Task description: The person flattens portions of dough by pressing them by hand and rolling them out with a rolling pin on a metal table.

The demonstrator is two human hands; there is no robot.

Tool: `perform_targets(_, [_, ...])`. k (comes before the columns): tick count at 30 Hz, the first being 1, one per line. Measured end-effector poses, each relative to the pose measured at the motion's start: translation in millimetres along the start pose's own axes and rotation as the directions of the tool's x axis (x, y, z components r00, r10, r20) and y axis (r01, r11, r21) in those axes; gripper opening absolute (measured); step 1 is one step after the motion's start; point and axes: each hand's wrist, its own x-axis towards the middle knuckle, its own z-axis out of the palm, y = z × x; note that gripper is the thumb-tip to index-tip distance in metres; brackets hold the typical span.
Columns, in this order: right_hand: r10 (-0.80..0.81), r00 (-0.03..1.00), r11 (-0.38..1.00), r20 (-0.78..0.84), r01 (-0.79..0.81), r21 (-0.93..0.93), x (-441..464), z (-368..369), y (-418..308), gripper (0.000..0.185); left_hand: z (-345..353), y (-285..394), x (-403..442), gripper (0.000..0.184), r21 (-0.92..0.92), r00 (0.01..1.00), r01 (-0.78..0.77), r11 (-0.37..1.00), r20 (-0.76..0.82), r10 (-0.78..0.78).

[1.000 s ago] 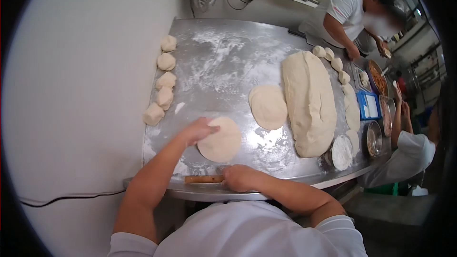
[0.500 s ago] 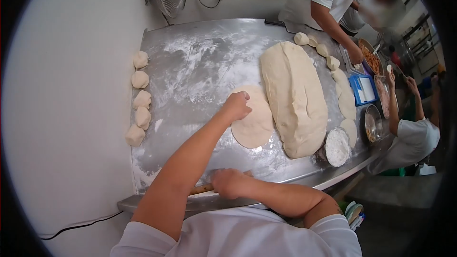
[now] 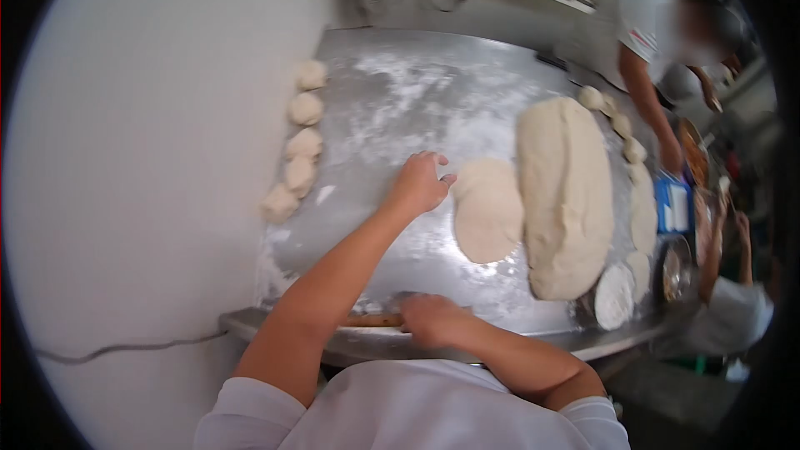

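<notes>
My left hand (image 3: pixel 425 183) hovers over the steel table, fingers apart and holding nothing. Just right of it lie flattened dough rounds (image 3: pixel 489 217), overlapping one another. My right hand (image 3: pixel 432 319) is closed around a wooden rolling pin (image 3: pixel 372 319) close to the table's front edge. Beyond the rounds rests a large, long mass of dough (image 3: pixel 567 200). Along the left edge by the wall runs a row of dough balls (image 3: pixel 305 108).
The steel table (image 3: pixel 367 258) is dusted with flour. A bowl of flour (image 3: pixel 615 296) stands at its right front. More dough pieces (image 3: pixel 642 208) line the right side, near a blue container (image 3: pixel 673 204). Two co-workers stand there, one with an arm (image 3: pixel 650 104) over the table.
My left hand has come off the dough rounds to their left, its fingers opening. My right hand still holds the rolling pin. The view has swung left, shifting the table rightward.
</notes>
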Motion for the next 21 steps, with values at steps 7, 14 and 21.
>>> perform_targets(7, [0.025,0.999,0.996,0.046,-0.021,-0.083,-5,-17,-12,0.042,-129,-141,-88,0.071,0.474,0.871,0.477,0.740,-0.370,-0.324])
perform_targets(14, [0.018,0.999,0.995,0.035,-0.015,-0.103,-6,-16,-16,0.043,-160,-173,-124,0.103,0.443,0.790,0.581,0.683,-0.105,-0.604])
perform_targets(21, [-0.051,0.998,0.993,-0.043,0.046,-0.110,-8,-10,-11,0.046,-155,-193,-147,0.105,0.289,0.802,0.571,0.768,0.001,-0.597])
